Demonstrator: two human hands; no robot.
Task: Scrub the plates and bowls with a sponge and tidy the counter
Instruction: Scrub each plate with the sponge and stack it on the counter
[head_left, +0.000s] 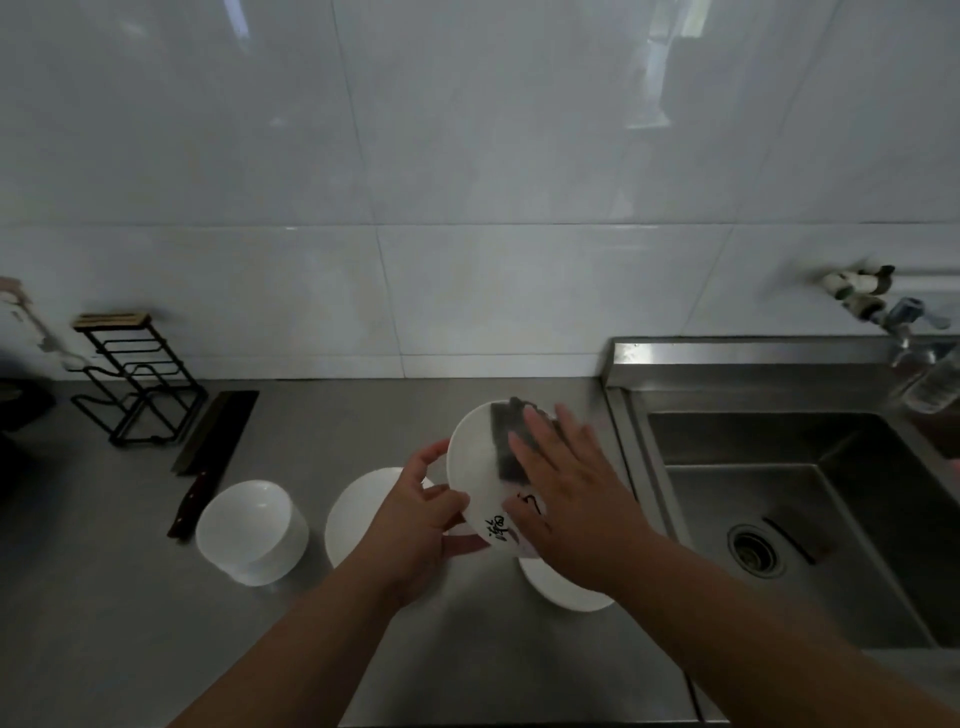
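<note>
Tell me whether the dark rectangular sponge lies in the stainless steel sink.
No, the right hand presses the dark rectangular sponge against the white round plate gripped by the left hand.

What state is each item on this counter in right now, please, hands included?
plate, held tilted, gripped at its rim.
sponge, pressed flat against the plate.
left hand, grips the plate.
right hand, fingers straight, pressing the sponge.
bowl, resting on the counter, untouched.
second plate, flat on the counter.
rack, upright, empty.
knife, lying flat beside the rack.
sink, no dishes inside.
</note>
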